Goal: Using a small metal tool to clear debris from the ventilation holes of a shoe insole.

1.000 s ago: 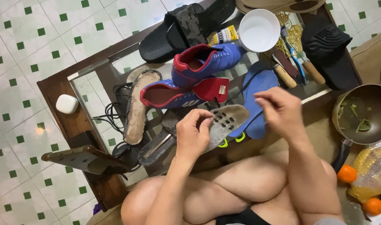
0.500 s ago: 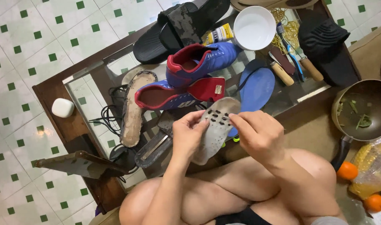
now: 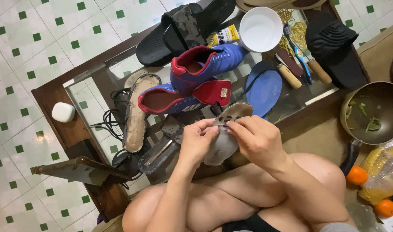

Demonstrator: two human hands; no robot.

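You sat over a white floor (image 3: 29, 47) of green-dotted tiles, at a low glass-topped table (image 3: 54, 92) with a dark wood frame. At its left edge lay one small white case (image 3: 63, 112). Farther right lay one worn sole (image 3: 136, 114), two blue-and-red shoes (image 3: 205, 64), two black slides (image 3: 183, 30) and one blue insole (image 3: 263, 92). A yellow tube (image 3: 222, 36) with a dark label lay just left of one white bowl (image 3: 261, 29). Your left hand (image 3: 196, 141) had its fingers curled and gripped the grey insole (image 3: 224, 133) at its perforated end. Your right hand (image 3: 256, 139) was bent at the wrist and pinched the same spot from the other side. The insole stood tilted above your knees, at the table's near edge. At the far right sat one pan (image 3: 373, 111) and two oranges (image 3: 356, 175).
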